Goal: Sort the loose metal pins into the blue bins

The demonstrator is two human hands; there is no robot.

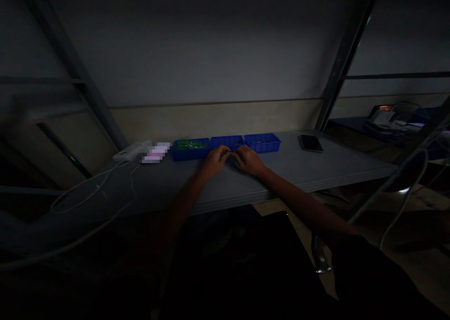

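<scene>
Both my hands rest on a grey table point(316, 170) in dim light, close together in front of a row of three blue bins. My left hand point(215, 160) and my right hand point(248, 160) have curled fingers that meet over something too small and dark to make out. The left blue bin point(190, 149) holds green parts. Just behind my hands is the middle blue bin point(227, 142). In the right blue bin point(263, 142) a few small items show.
A dark phone point(311, 143) lies flat to the right of the bins. A white power bank point(131, 150) with a white cable point(91, 189) sits at the left, beside a pinkish blurred item point(155, 152). Metal frame posts rise at both sides. Cluttered items lie far right.
</scene>
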